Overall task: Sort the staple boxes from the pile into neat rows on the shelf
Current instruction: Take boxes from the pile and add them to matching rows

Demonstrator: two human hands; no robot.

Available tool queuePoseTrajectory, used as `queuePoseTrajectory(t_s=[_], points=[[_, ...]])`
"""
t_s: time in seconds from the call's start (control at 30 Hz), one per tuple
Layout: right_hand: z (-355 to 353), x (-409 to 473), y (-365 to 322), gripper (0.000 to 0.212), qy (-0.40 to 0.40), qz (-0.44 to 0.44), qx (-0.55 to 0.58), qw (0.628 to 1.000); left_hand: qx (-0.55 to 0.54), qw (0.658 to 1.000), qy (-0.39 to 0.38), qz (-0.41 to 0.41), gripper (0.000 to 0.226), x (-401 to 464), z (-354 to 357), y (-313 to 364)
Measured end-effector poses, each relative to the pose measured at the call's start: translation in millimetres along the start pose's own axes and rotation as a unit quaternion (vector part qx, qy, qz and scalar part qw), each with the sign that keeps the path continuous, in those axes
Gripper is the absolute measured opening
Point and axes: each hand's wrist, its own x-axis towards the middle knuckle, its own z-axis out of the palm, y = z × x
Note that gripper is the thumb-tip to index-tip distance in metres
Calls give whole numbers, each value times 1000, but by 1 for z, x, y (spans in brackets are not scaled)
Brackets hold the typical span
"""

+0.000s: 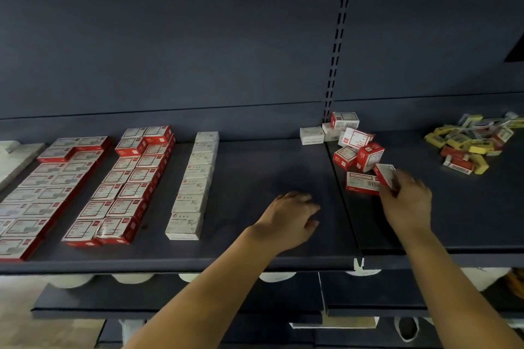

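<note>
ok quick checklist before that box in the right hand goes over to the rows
1. Right hand has a grip on a red and white box: ok, fingers curled round it, though it is blurred.
2. Box is free of the pile: cannot tell, it sits tilted just above another red box.
3. Left hand out of the way: ok, it holds nothing and hovers over the bare shelf.
4. Space to place it: ok, open shelf lies right of the white box row.
5. Red box rows tidy to join: ok, boxes lie aligned.
6. Yellow pile kept apart: ok, far right.
</note>
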Motion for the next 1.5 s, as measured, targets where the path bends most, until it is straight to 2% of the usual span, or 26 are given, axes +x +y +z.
queuePoseTrajectory(t_s=[0.17, 0.3, 0.37, 0.5, 0.57, 0.73, 0.87, 1.0, 1.07, 1.2, 1.3, 1.4, 1.5], points=[[-9, -22, -14, 52, 51, -65, 113, 990, -131, 990, 49, -3, 40, -3, 0, -4], [-17, -45, -39, 61, -3, -74, 222, 972, -316, 937, 139, -57, 36, -7, 1, -2], [-20, -59, -53, 63, -47, -79, 276, 957, -442, 875, 166, -108, 34, -11, -1, 2], [-21, -79, -69, 70, -103, -100, 345, 928, -664, 705, 156, -194, 31, -25, -4, 10], [-19, -82, -72, 71, -126, -115, 349, 922, -699, 672, 157, -189, 25, -34, -4, 10], [-18, -82, -77, 74, -168, -122, 398, 893, -698, 667, 185, -186, 16, -45, -8, 3], [-17, -82, -85, 70, -189, -133, 426, 875, -741, 611, 203, -188, 14, -49, -12, 2], [-15, -84, -91, 66, -188, -152, 439, 865, -788, 568, 179, -156, 31, -55, -21, 0], [-12, -87, -94, 60, -167, -179, 420, 874, -800, 550, 189, -147, 25, -57, -24, 1], [-1, -89, -101, 45, -36, -277, 335, 900, -811, 514, 241, -141, 15, -58, -26, -1], [7, -90, -105, 33, 25, -296, 287, 911, -802, 511, 275, -143, 17, -60, -26, -3], [16, -91, -110, 32, 15, -301, 208, 931, -771, 518, 332, -162, 19, -62, -23, -5], [17, -96, -123, 29, -81, -282, 209, 933, -686, 578, 402, -186, 10, -67, -18, -13]])
